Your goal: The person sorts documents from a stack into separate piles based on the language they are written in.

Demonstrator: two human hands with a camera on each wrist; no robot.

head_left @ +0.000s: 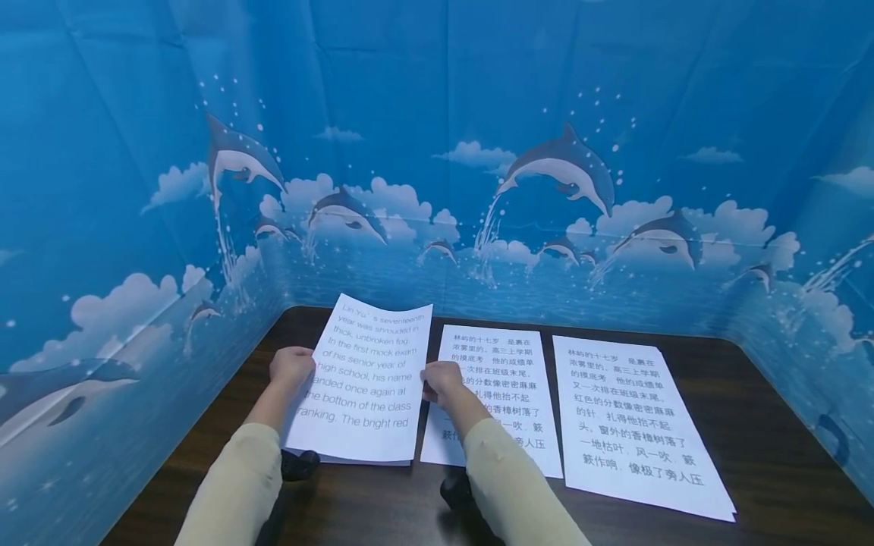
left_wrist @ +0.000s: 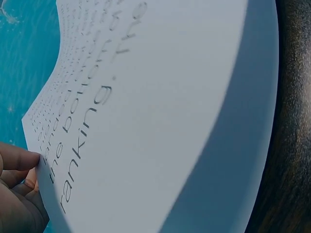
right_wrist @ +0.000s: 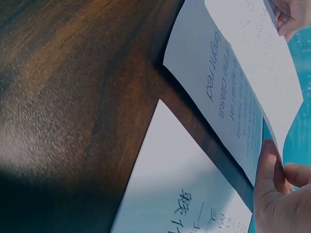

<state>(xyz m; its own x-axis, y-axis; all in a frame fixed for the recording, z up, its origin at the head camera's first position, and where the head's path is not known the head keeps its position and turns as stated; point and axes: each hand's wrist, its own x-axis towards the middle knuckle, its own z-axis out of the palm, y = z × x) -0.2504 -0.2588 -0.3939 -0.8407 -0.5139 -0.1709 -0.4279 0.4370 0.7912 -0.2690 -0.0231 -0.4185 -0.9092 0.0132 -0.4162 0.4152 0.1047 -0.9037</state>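
A white sheet of paper (head_left: 362,379) printed in English is held by both hands, tilted and bowed above the table. My left hand (head_left: 290,371) pinches its left edge between thumb and fingers; the left wrist view also shows this hand (left_wrist: 19,182). At the right edge, my right hand (head_left: 444,381) pinches it, as the right wrist view shows at the hand (right_wrist: 282,199). Below the raised sheet lies another English-printed sheet (right_wrist: 194,58), mostly hidden from the head view. Beside my right hand is a sheet with Chinese text (head_left: 501,356), partly covered by the right forearm.
Farther right lies a small stack of Chinese-printed sheets (head_left: 628,425), its edges slightly offset. All the paper is on a dark wooden table (head_left: 771,447). A blue dolphin-patterned curtain (head_left: 444,152) surrounds the table's back and sides.
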